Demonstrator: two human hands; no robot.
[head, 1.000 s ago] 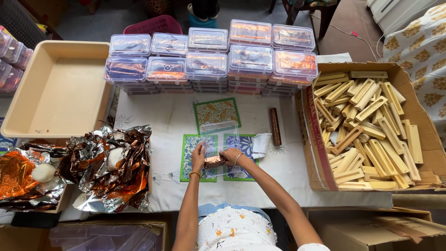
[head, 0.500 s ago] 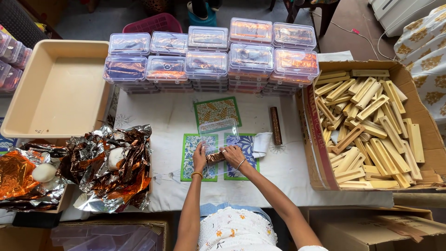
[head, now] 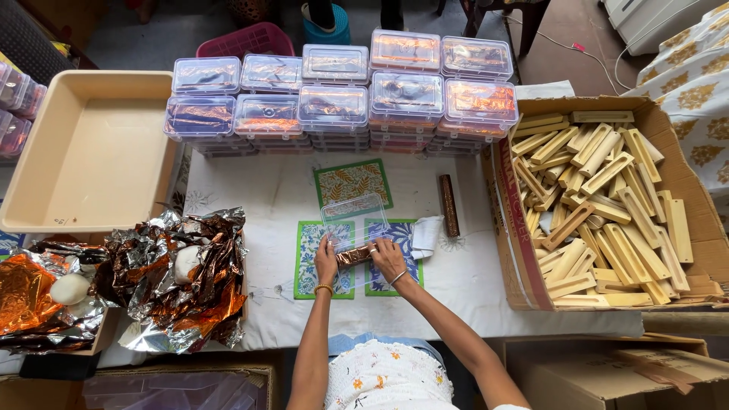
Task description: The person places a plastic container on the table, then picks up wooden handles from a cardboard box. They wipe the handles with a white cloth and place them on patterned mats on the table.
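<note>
- Both hands meet over one small job: the left hand [head: 325, 258] and the right hand [head: 387, 257] each pinch an end of a foil-wrapped bar [head: 354, 255], fingers curled closed on it.
- That bar lies across the lower half of an open clear plastic box [head: 355, 228], whose lid stands tilted up at the far side; the box sits on two blue patterned cards [head: 307, 266] on the white cloth [head: 258, 190].
- A green patterned card [head: 354, 182] lies just beyond the box, and a second wrapped bar [head: 449, 206] lies apart to the right, beside a folded white cloth scrap [head: 427, 234].
- By my reading the packing is well along: stacks of closed clear boxes [head: 334, 102], each showing copper or dark foil through its lid, stand in two rows at the far edge of the table.
- Still to go, it seems: the box in hand is not shut, and the cardboard carton [head: 516, 228] on the right is heaped with pale wooden holders [head: 600, 212]; the red lettering on its flap I leave unread.
- On the left, crumpled copper and silver foil sheets [head: 182, 281] lie in a pile with white lumps among them, and a beige plastic tray [head: 91, 152] sits beyond.
- A pink basket [head: 247, 39] shows behind the stacks.
</note>
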